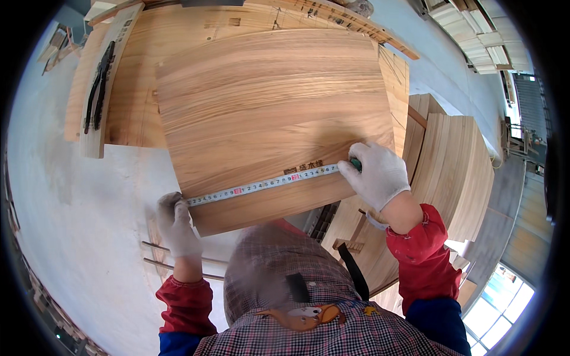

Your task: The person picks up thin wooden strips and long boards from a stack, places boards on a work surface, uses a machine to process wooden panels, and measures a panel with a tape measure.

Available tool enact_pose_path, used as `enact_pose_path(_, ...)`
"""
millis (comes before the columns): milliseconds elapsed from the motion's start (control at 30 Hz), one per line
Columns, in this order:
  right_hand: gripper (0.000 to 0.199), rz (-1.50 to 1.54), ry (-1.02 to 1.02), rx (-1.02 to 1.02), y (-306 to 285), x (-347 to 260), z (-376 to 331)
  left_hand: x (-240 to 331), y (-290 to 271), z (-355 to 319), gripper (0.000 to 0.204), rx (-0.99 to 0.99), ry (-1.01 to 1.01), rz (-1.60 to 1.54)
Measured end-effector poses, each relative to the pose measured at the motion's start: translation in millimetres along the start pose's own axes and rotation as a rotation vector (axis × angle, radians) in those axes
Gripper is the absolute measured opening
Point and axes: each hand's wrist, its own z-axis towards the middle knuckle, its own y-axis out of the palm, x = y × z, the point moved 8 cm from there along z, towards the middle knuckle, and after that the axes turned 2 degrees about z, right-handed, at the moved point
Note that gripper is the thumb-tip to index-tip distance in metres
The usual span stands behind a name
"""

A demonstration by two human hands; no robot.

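— What is seen first, as the largest thing?
— A pale wooden table point(127, 127) is seen across the upper part of the frame. It is mostly covered by a brown wooden board point(267, 107), which is laid flat in the upper middle, a little turned.
— And beside it?
— At the right of the frame a stack of boards point(460, 160) is seen.
— How are the hands placed?
— Both are covered by white gloves. The left hand point(176, 222) is held at the lower left edge of the board; the tape's end is reached by its fingertips (whether it is pinched there cannot be told). The right hand point(380, 175), right of centre, is clamped around the case of the tape measure point(261, 186).
— Where is this tape measure found?
— Its blade is stretched between the hands, over the lower part of the board, and a bit of green case is shown under the right fingers.
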Motion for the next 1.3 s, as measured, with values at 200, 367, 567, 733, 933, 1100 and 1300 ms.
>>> enact_pose_path(200,0.029,0.006,-0.004,-0.014,1.7,1.8,1.8,-3.9,-1.4,-0.3,0.014,-0.037,-0.047,0.006)
enact_pose_path(367,0.031,-0.013,0.012,-0.064,1.9,0.9,3.0,-0.9,-0.9,-0.9,0.013,-0.036,-0.059,0.034)
enact_pose_path(567,0.032,-0.016,0.019,-0.093,2.5,1.5,5.9,-1.8,0.8,1.9,0.013,-0.056,-0.043,0.006)
enact_pose_path(733,0.032,-0.013,0.024,-0.093,2.2,3.5,7.2,0.1,2.8,2.7,0.015,-0.033,-0.023,-0.002)
enact_pose_path(933,0.032,0.033,-0.028,-0.026,0.8,3.5,-2.2,6.8,0.5,-5.4,0.015,-0.085,-0.051,0.008)
enact_pose_path(1100,0.031,0.457,-0.031,-0.010,9.8,-5.9,-25.0,41.1,-9.4,-8.2,0.041,0.010,0.231,-0.039)
enact_pose_path(1300,0.045,1.670,-0.025,-0.503,67.4,-75.4,-85.7,118.1,85.0,-106.0,0.084,-0.752,0.949,0.477)
